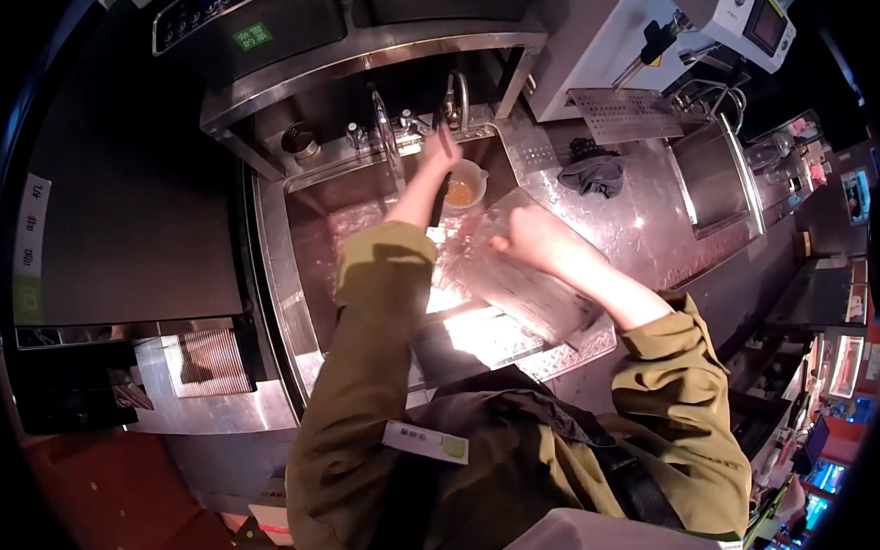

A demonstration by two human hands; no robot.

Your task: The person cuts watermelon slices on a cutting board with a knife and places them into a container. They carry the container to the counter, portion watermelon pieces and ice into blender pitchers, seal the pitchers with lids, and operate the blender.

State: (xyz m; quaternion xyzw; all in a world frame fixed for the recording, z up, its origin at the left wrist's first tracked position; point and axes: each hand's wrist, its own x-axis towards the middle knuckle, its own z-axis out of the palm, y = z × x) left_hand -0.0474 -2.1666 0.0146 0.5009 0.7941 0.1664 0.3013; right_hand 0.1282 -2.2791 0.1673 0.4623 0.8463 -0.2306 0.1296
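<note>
My left hand (442, 151) reaches to the back of the sink, close below a curved metal tap (451, 100). Motion blurs its fingers, so their grip is unclear. Just beside it sits a pale, translucent measuring jug (464, 185) with some amber liquid or residue inside. My right hand (538, 239) is closed on the upper edge of a clear plastic container (528, 296), tilted over the right side of the sink (308, 250). Bright glare and blur hide part of the container.
A second curved tap (385, 131) stands left of the first. A metal cup (301, 141) is on the back ledge. At right, a dark cloth (593, 174) lies on the wet steel counter (641, 215), below a white machine (636, 45) with a perforated tray. A steel shelf (374, 54) overhangs the taps.
</note>
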